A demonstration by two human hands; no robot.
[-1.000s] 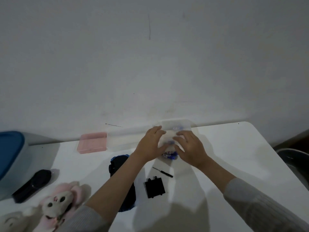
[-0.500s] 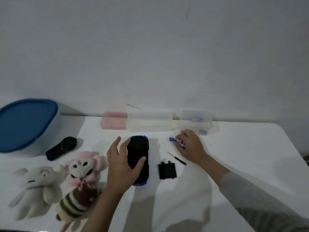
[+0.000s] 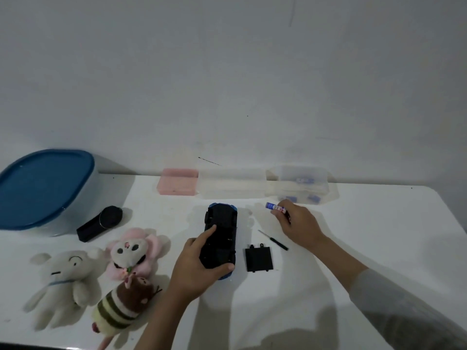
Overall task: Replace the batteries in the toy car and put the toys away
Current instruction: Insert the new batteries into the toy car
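Head view, nearest edge of the white desk (image 3: 366, 223) first: a striped brown plush (image 3: 123, 305) lies at the lower left, with a white plush bear (image 3: 65, 279) beside it on the left and a pink-eared plush (image 3: 131, 251) just behind.

To their right the left hand (image 3: 194, 271) grips the near end of the toy car (image 3: 221, 236), thumb curled under the near right corner and forefinger laid along its dark underside. The car lies belly-up, lengthwise away from the person, blue showing at both ends.

Just right of the car a black battery cover (image 3: 258, 258) lies flat on the desk. A thin screwdriver (image 3: 273, 240) lies slanted between the cover and the right hand (image 3: 299, 224).

The right hand pinches a blue-tipped battery (image 3: 276, 207) between thumb and fingertips, held slightly above the desk, right of the car's far end.

Farther left a black remote (image 3: 101, 223) lies beside a blue-lidded tub (image 3: 43, 188).

Along the wall stand a pink box (image 3: 177, 185), a clear box (image 3: 231, 184) and a clear box holding batteries (image 3: 300, 185).
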